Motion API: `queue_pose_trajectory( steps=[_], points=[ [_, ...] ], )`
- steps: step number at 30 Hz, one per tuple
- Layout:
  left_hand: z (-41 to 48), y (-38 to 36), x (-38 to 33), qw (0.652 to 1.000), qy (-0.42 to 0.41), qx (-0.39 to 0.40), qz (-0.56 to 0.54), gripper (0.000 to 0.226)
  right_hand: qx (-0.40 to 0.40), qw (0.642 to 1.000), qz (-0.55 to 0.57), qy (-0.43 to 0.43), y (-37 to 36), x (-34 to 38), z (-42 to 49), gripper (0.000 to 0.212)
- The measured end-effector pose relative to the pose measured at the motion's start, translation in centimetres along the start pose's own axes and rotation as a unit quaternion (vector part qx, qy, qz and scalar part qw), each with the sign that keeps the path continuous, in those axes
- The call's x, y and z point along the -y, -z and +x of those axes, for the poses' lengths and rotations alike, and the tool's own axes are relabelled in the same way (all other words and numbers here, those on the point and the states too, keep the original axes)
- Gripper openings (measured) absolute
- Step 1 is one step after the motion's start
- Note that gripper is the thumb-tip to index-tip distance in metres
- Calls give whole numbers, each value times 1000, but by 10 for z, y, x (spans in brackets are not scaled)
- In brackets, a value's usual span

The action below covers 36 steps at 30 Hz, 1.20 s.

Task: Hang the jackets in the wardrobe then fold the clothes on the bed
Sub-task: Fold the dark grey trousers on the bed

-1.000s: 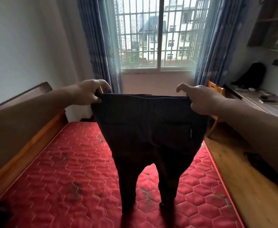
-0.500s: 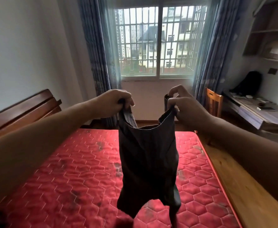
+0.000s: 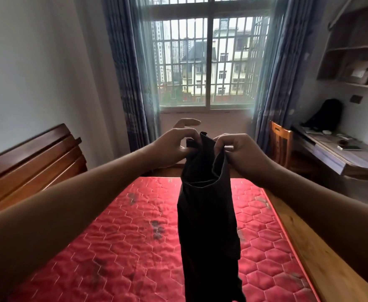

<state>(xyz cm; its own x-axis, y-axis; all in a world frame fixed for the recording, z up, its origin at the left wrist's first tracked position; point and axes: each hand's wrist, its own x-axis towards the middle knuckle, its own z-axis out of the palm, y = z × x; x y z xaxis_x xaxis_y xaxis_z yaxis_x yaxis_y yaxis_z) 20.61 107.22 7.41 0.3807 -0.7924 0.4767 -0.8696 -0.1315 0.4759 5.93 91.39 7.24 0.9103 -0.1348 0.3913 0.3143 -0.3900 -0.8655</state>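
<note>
Now that the left hand (image 3: pixel 172 147) and right hand (image 3: pixel 242 152) have met, each pinching its waistband corner, the dark cloth trousers (image 3: pixel 207 214) hang halved: first fold likely done

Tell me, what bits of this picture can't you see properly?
All in the head view:
1. Bottom of the dark trousers: cut off by the lower edge.
2. Part of the red mattress: hidden behind the hanging cloth and both arms.
3. Fingertips of the left hand and right hand at the waistband: partly buried in folds.
4. Small things on the desk: too small and dim to name.
5. The wardrobe and jackets: outside the picture.
</note>
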Motion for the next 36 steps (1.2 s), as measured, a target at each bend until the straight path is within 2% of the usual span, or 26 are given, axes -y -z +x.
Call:
queue_pose_trajectory(
  steps=[2,5,9,11,12,13,15,16,18,21,23,26,28,33,36],
  points=[
    [-2,0,-2,998,-2,41,-44,11,20,999,10,-23,3,-4,-1,33],
    [-4,-1,-7,994,9,62,-85,12,39,998,-9,-48,9,-9,-1,36],
    [-8,1,-1,996,18,66,-58,14,91,991,-47,-90,19,-11,-1,33],
    [-10,3,6,998,22,61,-21,13,122,979,-125,-109,29,-13,0,29],
    [-11,5,9,998,27,54,-3,14,134,966,-186,-117,33,-14,0,34],
    [-13,7,13,998,35,44,10,16,148,948,-249,-130,37,-16,-1,48],
    [-16,12,20,998,53,22,30,19,193,897,-371,-140,41,-20,-7,82],
    [-18,16,23,997,58,17,40,20,211,870,-427,-126,42,-24,-10,91],
    [-23,22,28,996,60,24,60,22,197,844,-492,-84,48,-35,-14,92],
    [-32,24,27,994,21,42,95,23,126,880,-457,-6,59,-47,-6,45],
    [-37,25,22,994,-21,45,100,30,89,914,-395,3,58,-48,-2,21],
    [-47,28,15,990,-75,49,110,41,56,948,-313,-12,57,-45,0,21],
    [-54,29,11,987,-92,56,122,42,56,958,-280,-21,58,-42,2,19],
    [-66,21,8,983,-117,45,131,42,62,968,-242,-31,62,-38,4,15],
    [-66,19,10,989,-80,51,111,50,77,963,-256,-23,62,-35,4,13]
  ],
)
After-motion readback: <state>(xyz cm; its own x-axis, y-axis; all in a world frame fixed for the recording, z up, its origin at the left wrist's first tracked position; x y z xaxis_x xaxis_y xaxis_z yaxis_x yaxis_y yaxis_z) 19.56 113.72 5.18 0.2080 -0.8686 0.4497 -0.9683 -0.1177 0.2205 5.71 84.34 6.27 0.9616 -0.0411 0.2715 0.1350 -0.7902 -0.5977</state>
